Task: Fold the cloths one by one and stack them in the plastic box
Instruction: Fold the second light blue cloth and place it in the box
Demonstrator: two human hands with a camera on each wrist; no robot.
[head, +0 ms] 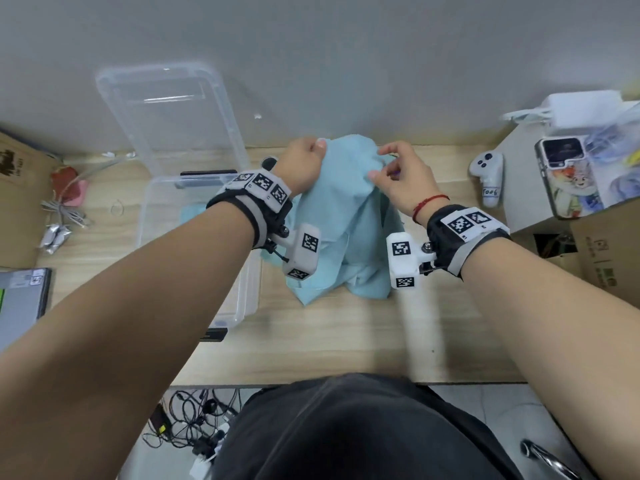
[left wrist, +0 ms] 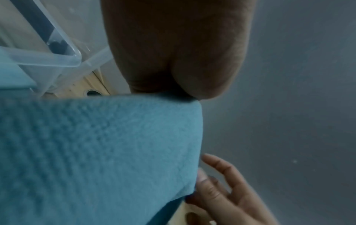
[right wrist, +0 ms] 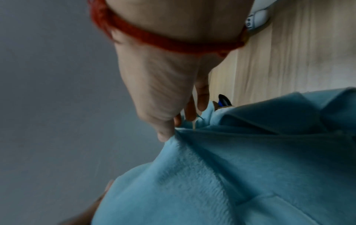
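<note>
Left hand (head: 304,160) and right hand (head: 401,174) pinching teal cloth (head: 349,216), plastic box (head: 194,244) left, controller (head: 486,174) right

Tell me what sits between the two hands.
The top edge of the light blue cloth: left hand and right hand each pinch it, seen in the head view.

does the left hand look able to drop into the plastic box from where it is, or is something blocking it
Probably yes. The plastic box stands open right beside the left hand, its lid tipped back against the wall. But that hand grips the light blue cloth, as does the right hand.
</note>
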